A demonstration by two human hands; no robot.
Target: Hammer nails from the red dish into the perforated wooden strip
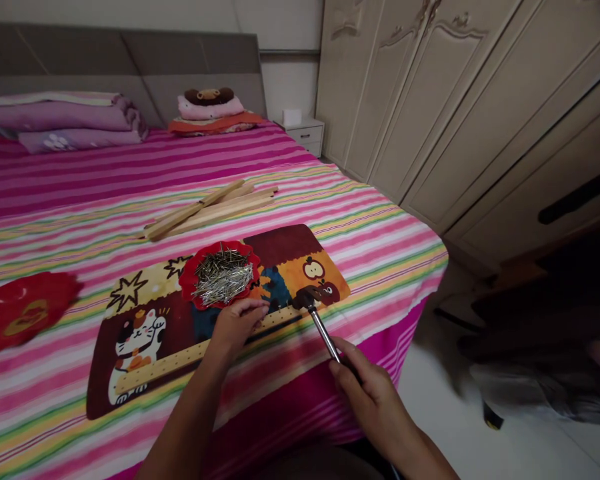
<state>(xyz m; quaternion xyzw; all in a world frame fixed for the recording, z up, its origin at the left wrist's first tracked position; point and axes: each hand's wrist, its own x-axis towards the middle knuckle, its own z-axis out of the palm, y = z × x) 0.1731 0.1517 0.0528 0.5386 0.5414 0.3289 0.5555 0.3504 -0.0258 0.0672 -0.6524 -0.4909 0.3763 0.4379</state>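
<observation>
In the head view, the left hand [241, 321] reaches forward over the wooden strip [175, 360], fingertips bunched close together (whether they pinch anything, I cannot tell). The right hand [373, 390] wraps the hammer [322, 328], partly hiding its grip; the shaft slants away and leftward. The strip lies on the mat [285, 243], running lower left to upper right, partly covered.

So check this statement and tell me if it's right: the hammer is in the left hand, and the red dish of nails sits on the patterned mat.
Wrong hand: the head view shows the hammer in the right hand. The red dish of nails does sit on the patterned mat.
</observation>
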